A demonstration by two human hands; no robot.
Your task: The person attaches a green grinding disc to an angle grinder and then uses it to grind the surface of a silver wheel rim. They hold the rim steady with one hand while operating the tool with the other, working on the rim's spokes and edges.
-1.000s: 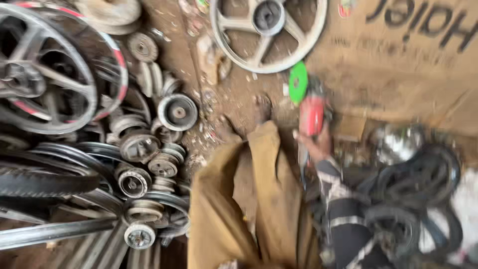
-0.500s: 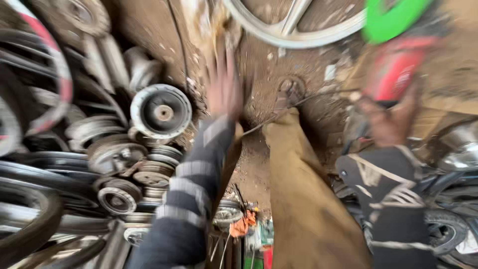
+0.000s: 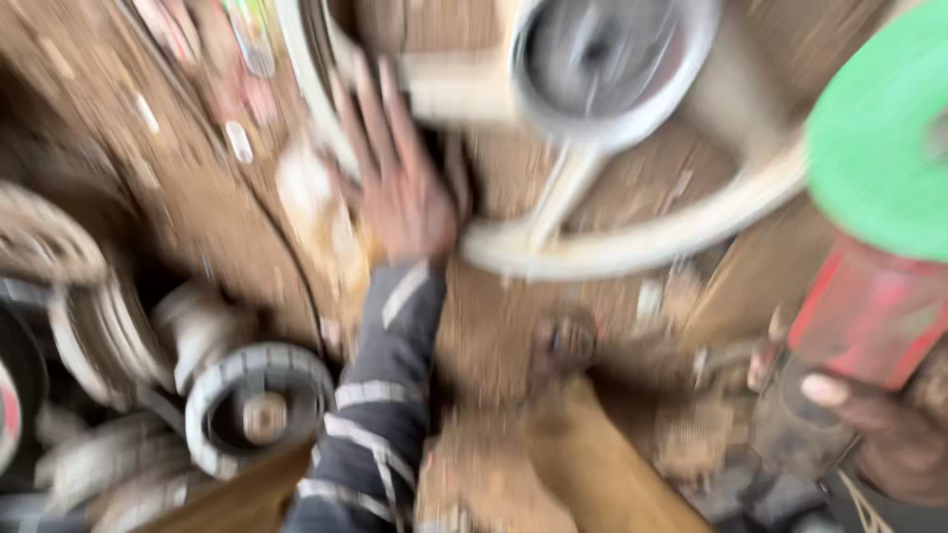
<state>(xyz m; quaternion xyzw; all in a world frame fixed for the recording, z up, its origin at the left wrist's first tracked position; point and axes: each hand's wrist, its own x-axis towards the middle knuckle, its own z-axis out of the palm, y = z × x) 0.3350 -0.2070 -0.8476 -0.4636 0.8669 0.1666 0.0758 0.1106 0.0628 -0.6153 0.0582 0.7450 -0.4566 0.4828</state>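
Observation:
My left hand (image 3: 403,178) is stretched forward with fingers spread, over the dirt floor at the rim of a large pale spoked wheel (image 3: 632,237) with a grey hub (image 3: 602,54). Whether it touches the rim is lost in blur. My right hand (image 3: 879,424) grips a red angle grinder (image 3: 869,311) with a green disc (image 3: 879,148) at the right edge. Both sleeves are dark with pale stripes.
Several grey metal pulleys lie at the lower left, the nearest one (image 3: 259,407) beside my left forearm. My foot (image 3: 563,341) and tan trouser leg (image 3: 592,464) rest on the dirt floor (image 3: 197,197), which is littered with small scraps.
The view has moved forward and closer to the spoked wheel. My left hand has reached further ahead to the wheel's rim. The grinder stays in my right hand.

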